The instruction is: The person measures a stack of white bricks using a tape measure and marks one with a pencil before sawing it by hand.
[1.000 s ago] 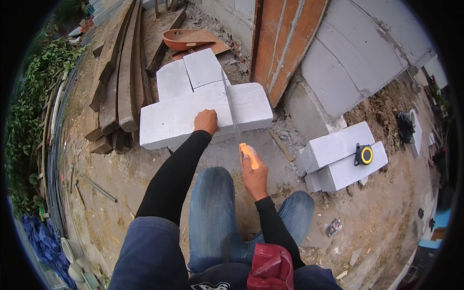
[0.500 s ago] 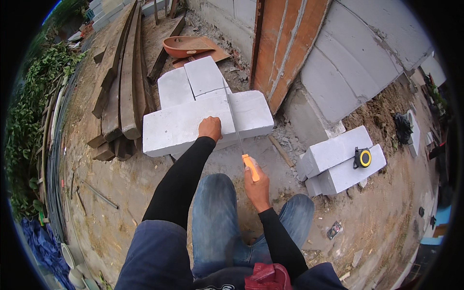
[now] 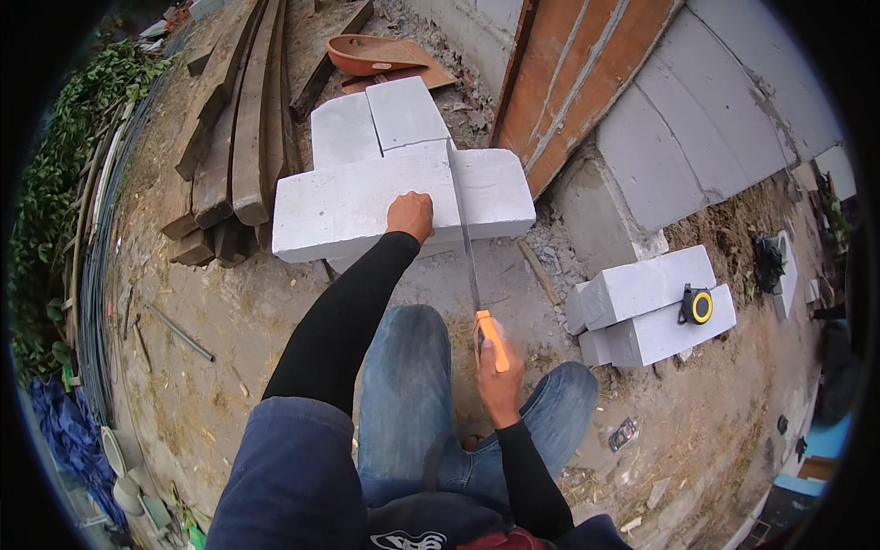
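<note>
My right hand [image 3: 500,383] is closed around the orange handle of a handsaw [image 3: 469,252]. The long thin blade stretches away from me, set in the cut across a long white lightweight concrete block [image 3: 353,206]. My left hand [image 3: 411,216] presses on top of that block as a fist, left of the blade, with nothing seen in it. To the right of the saw lies the block's shorter end [image 3: 496,191]. The long block rests across other white blocks [image 3: 406,112], partly hiding them.
Dark timber beams [image 3: 249,128] are piled at the left. An orange-brown basin [image 3: 371,57] lies behind the blocks. At right, a yellow-and-black tape measure [image 3: 697,306] sits on two more blocks [image 3: 649,286]. A wooden door panel [image 3: 573,78] and block wall stand behind.
My right hand has drawn the saw back toward me, its handle lower in view. My left fist stays on the block. The view has shifted slightly.
</note>
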A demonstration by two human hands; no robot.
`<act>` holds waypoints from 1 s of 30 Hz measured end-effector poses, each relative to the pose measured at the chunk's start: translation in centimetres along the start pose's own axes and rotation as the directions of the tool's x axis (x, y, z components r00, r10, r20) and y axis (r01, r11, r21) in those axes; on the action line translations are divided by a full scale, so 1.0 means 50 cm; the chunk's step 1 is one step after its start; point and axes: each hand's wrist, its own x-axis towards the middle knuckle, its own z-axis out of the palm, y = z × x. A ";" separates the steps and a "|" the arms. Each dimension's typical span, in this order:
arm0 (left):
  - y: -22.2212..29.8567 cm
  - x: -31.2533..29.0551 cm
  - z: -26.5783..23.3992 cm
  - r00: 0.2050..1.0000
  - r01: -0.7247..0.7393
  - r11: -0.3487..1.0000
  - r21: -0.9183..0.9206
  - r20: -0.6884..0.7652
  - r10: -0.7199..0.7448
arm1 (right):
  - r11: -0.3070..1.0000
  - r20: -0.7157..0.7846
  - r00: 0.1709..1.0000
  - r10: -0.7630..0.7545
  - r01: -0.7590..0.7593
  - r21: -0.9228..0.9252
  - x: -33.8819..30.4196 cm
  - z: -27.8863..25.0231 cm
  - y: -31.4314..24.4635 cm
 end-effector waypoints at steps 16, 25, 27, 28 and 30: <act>0.002 0.011 -0.012 1.000 -0.003 1.000 -0.025 -0.024 0.003 | 0.994 -0.027 0.994 -0.108 0.107 -0.016 -0.175 -0.054 0.033; 0.044 0.025 -0.020 0.999 -0.045 0.999 -0.024 -0.027 0.045 | 0.996 -0.070 0.997 -0.045 0.050 0.073 0.157 -0.003 -0.014; 0.019 0.017 -0.027 0.998 -0.056 0.998 -0.022 -0.030 0.056 | 0.992 -0.154 0.987 -0.044 0.062 0.110 0.029 -0.013 0.010; 0.009 0.011 -0.024 0.998 -0.047 0.998 -0.031 -0.031 0.046 | 1.000 -0.045 0.999 0.022 -0.022 -0.008 -0.052 -0.036 0.024; -0.009 0.003 -0.035 0.996 -0.071 0.997 0.014 -0.054 0.072 | 0.996 -0.072 0.997 -0.028 0.034 0.088 -0.162 -0.083 0.014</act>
